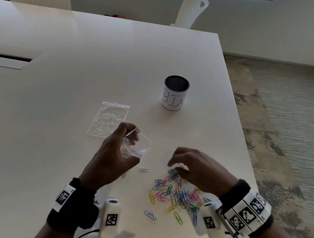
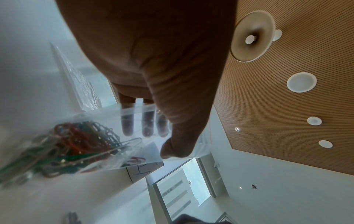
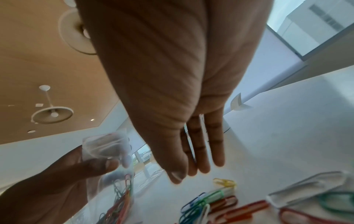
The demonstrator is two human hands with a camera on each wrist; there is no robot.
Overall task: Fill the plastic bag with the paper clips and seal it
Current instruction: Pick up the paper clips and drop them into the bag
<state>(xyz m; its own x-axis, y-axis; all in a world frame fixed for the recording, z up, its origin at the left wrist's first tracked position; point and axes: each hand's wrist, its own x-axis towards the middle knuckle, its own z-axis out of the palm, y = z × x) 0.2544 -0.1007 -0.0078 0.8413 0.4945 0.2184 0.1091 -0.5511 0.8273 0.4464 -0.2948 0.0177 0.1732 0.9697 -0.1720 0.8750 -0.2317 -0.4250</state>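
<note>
My left hand (image 1: 119, 150) holds a small clear plastic bag (image 1: 140, 143) up off the white table (image 1: 73, 107), thumb on one side of its mouth and fingers on the other. The left wrist view shows the left hand (image 2: 164, 136) pinching the bag (image 2: 138, 151), with several coloured paper clips (image 2: 80, 144) inside. My right hand (image 1: 177, 166) hovers over the far edge of a loose pile of coloured paper clips (image 1: 177, 196). In the right wrist view the right hand (image 3: 189, 171) has straight fingers and holds nothing above the clips (image 3: 210, 201). The bag (image 3: 107, 153) is at its left.
A second clear bag (image 1: 108, 120) lies flat beyond my left hand. One white clip (image 1: 143, 169) lies alone between my hands. A mesh cup (image 1: 175, 93) with a white label stands farther back. The table's right edge (image 1: 248, 152) runs close to the pile. Two white chairs stand behind the table.
</note>
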